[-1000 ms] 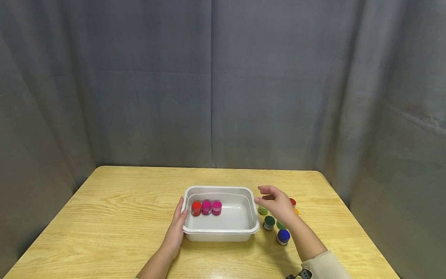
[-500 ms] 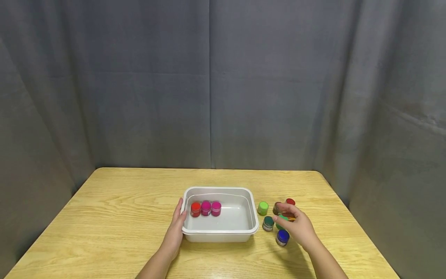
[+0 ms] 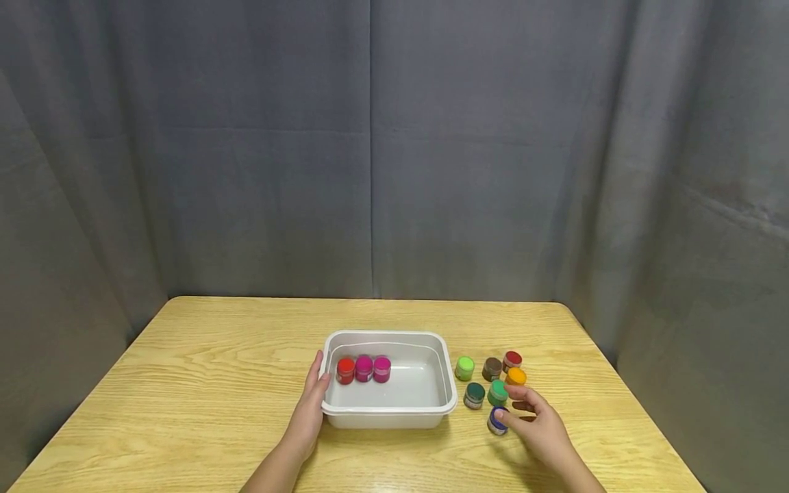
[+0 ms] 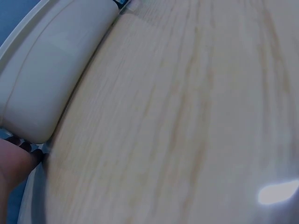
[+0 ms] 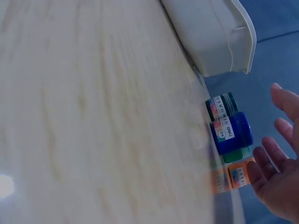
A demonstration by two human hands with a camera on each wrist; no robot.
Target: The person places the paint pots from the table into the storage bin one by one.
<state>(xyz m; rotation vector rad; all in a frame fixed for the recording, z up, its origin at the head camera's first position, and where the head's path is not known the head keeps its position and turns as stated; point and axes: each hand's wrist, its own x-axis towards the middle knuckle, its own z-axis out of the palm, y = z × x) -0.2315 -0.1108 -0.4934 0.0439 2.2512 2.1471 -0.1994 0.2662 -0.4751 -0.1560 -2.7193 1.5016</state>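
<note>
My left hand (image 3: 306, 414) holds the left side of a white plastic tub (image 3: 388, 419), its thumb at the rim and its fingers along the outer wall. Inside the tub, one red paint jar (image 3: 346, 370) and two magenta paint jars (image 3: 382, 370) stand in a row. At the right, my right hand (image 3: 545, 430) reaches over a blue paint jar (image 3: 496, 426), the thumb overlapping its lid in the head view. In the right wrist view that hand (image 5: 280, 158) has its fingers spread, with a gap between them and the blue jar (image 5: 231, 134).
Beyond the blue jar stand dark green (image 3: 474, 396), green (image 3: 497, 393), orange (image 3: 516, 376), brown (image 3: 492, 369), light green (image 3: 465, 368) and dark red (image 3: 512, 361) paint jars. The wooden table (image 3: 222, 383) backs onto a grey curtain (image 3: 277, 171).
My right hand has moved away from the tub's right side, across the jars and toward me to the blue jar. My left hand and the tub stay in place.
</note>
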